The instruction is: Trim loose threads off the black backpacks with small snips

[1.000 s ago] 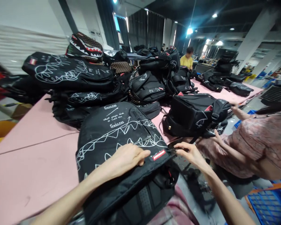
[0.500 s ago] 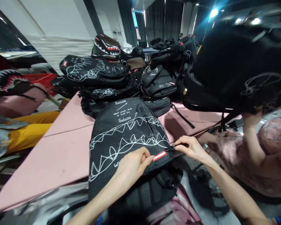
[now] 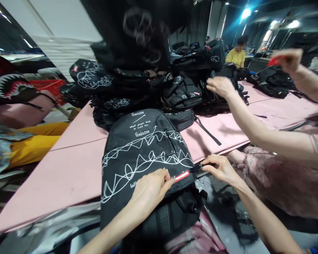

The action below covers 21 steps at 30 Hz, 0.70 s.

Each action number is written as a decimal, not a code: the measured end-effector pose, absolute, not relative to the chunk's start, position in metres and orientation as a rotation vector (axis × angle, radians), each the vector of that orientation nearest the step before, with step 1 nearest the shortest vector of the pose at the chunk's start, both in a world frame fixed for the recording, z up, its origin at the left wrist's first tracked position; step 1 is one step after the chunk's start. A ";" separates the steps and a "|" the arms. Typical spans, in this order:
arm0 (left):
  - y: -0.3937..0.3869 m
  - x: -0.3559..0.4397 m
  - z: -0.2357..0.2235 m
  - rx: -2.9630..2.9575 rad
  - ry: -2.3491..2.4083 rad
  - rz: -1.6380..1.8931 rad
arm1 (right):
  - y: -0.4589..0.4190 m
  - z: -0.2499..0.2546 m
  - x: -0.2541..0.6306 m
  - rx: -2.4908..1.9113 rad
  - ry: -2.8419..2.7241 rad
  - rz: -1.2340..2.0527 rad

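Note:
A black backpack (image 3: 137, 151) with white scribbled lines and "Success" lettering lies in front of me, its near part overhanging the pink table. My left hand (image 3: 153, 183) is closed in a pinch at the left end of the red label (image 3: 182, 176) on the backpack. My right hand (image 3: 219, 168) is closed round a small black tool (image 3: 196, 169) with shiny metal on it. The tool's tip meets the backpack beside the label's right end. Its exact kind cannot be made out.
Black backpacks (image 3: 181, 93) are piled behind mine on the pink table (image 3: 76, 169). A blurred backpack (image 3: 137, 31) hangs above the pile. At right, a co-worker's hand (image 3: 221, 86) reaches across; their other hand (image 3: 290, 60) holds something red. A person in yellow trousers (image 3: 34, 150) sits left.
The co-worker's large backpack has moved from the right to above the pile, and that person's hands have risen. My hands have barely moved from the label.

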<state>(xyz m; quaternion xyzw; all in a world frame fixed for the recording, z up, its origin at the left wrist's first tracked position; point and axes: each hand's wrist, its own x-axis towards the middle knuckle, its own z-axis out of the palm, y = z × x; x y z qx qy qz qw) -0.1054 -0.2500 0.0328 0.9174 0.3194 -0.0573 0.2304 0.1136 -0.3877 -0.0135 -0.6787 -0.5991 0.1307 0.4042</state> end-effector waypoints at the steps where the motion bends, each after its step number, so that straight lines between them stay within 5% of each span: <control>1: -0.250 -0.106 0.032 2.521 0.884 -0.160 | -0.387 -0.015 0.113 -1.704 -1.512 0.337; 21: -0.254 -0.112 0.028 2.471 0.911 -0.102 | -0.375 -0.005 0.115 -1.657 -1.703 0.247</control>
